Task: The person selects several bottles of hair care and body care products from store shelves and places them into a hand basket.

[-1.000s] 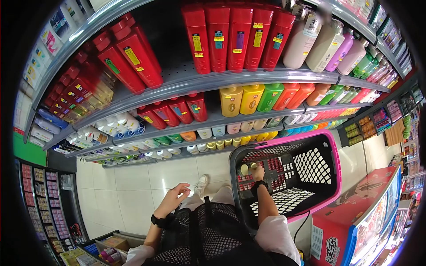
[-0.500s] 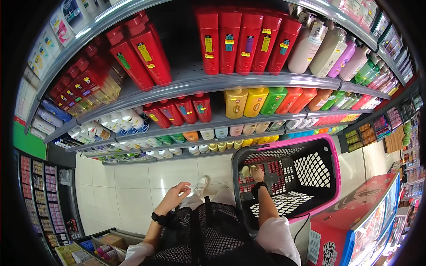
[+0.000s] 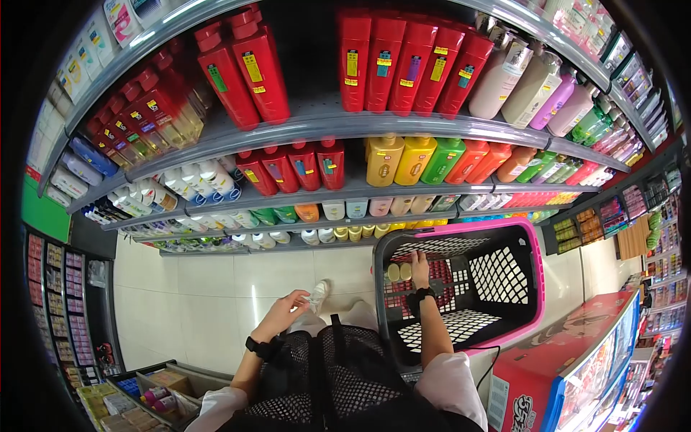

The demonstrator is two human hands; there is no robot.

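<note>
My right hand is inside the black basket with the pink rim. It holds nothing, and its fingers point toward the shelf side. Just left of it, two containers with pale gold tops stand side by side in the basket. My left hand hangs in front of my body, its fingers loosely bent and apart, empty. Beneath it are the floor and my light shoe.
Shelves of red bottles, yellow, green and orange bottles run across the front. A red and blue freezer stands at the lower right. Boxes of goods lie at the lower left, with a rack behind.
My right hand has let go of a gold-topped container and moved slightly up beside it. Both containers now show uncovered. The view has shifted a little.
</note>
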